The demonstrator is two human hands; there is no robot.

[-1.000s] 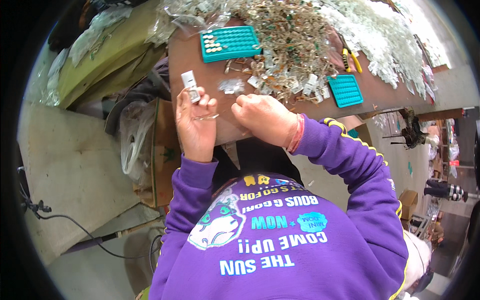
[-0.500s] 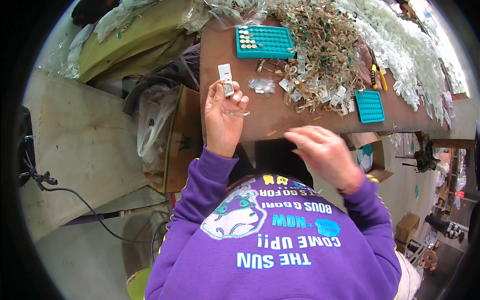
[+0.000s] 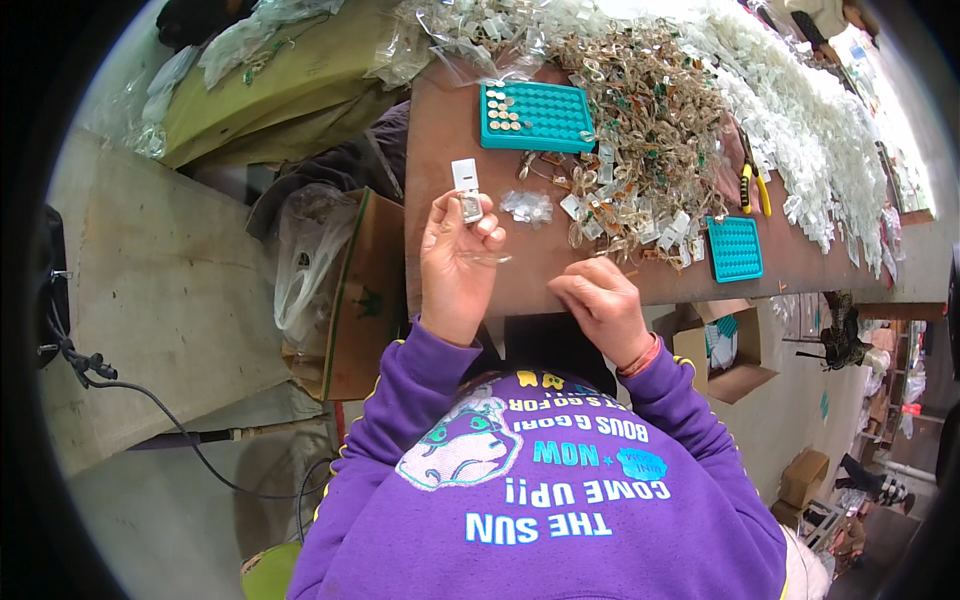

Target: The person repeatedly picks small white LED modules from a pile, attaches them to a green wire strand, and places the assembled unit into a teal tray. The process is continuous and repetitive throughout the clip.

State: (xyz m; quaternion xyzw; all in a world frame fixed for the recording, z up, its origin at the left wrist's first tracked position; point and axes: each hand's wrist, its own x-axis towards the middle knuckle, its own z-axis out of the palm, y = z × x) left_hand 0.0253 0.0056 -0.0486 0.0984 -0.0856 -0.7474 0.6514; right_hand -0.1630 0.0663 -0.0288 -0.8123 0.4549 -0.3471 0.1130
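Upright in my left hand, between thumb and fingers, is a small white plastic case with a dark slot and a clear lower part. A thin clear cord sticks out by the lower fingers. My right hand is at the table's front edge, fingertips pinched together on the surface. What they hold, if anything, is too small to make out. Beyond my left fingers lies a little heap of clear plastic pieces. A teal tray behind it carries several round silvery discs on its left side.
A tangled pile of clear cords and small parts covers the table's middle. White plastic pieces are heaped beyond. Yellow-handled pliers and a smaller teal tray lie at the right. Cardboard boxes flank the table's front.
My right hand has moved left to the table edge, and its fingers have closed. An orange strip seen there before is now hidden or gone. The left hand keeps the case.
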